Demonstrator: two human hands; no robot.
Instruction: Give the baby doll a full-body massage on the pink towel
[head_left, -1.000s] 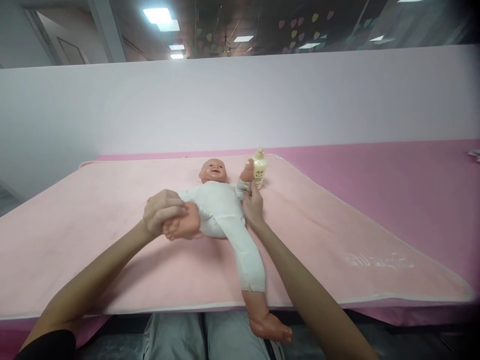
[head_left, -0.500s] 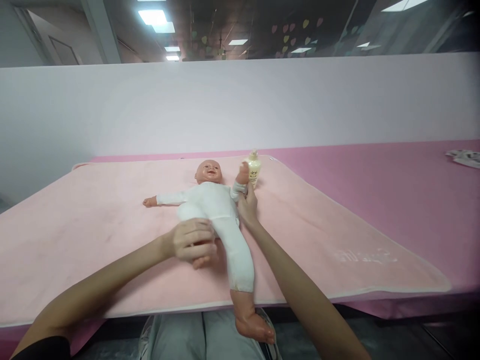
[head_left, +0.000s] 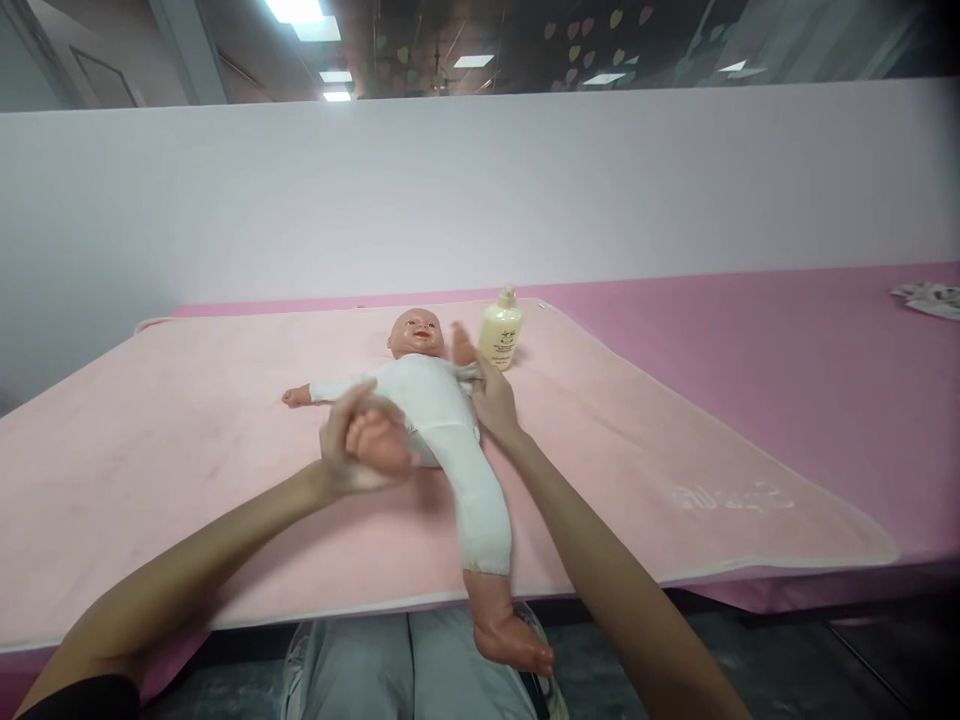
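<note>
A baby doll [head_left: 433,395] with a white cloth body lies on its back, its head toward the far side. My left hand [head_left: 339,440] is wrapped round one of the doll's legs near the foot [head_left: 377,440], which is raised with its sole toward me. My right hand [head_left: 495,400] is closed on the doll's arm on the right, just below the small doll hand [head_left: 462,345]. The doll's other leg [head_left: 487,530] stretches toward me, its foot past the table edge. A pale yellow pump bottle [head_left: 501,330] stands upright just beyond my right hand.
A pink towel [head_left: 225,420] with a white edge lies under the doll on a pink table surface [head_left: 787,400]. A patterned cloth [head_left: 930,298] lies at the far right. Behind the table stands a white partition [head_left: 480,200].
My left hand has lifted the doll's bent leg up, turning the foot's sole into view. The doll's arm in my right hand has swung left, uncovering the bottle.
</note>
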